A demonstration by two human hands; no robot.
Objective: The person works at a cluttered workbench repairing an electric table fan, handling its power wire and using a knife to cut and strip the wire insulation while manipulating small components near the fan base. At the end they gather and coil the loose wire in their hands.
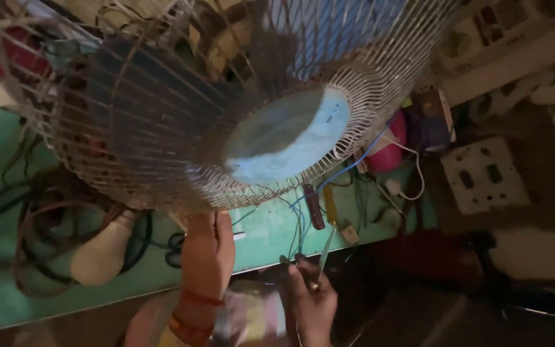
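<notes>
A table fan with a pale wire guard (162,128) and a blue centre disc (287,135) fills the upper view, tilted over a green tabletop (264,234). My left hand (207,241) reaches up under the guard's lower rim; its fingers are hidden behind the wires. A red thread band circles that wrist. My right hand (309,299) is below the table's front edge. Its fingertips pinch thin blue wires (298,225) that hang down from the fan. A slim pale tool (326,249) stands close by those fingers.
A white bulb (101,254) lies on the left among tangled dark cables (30,218). A brown cylinder (314,207) and a yellow part (331,204) lie near the wires. A pink object (390,151) and a white switch plate (483,173) are at the right.
</notes>
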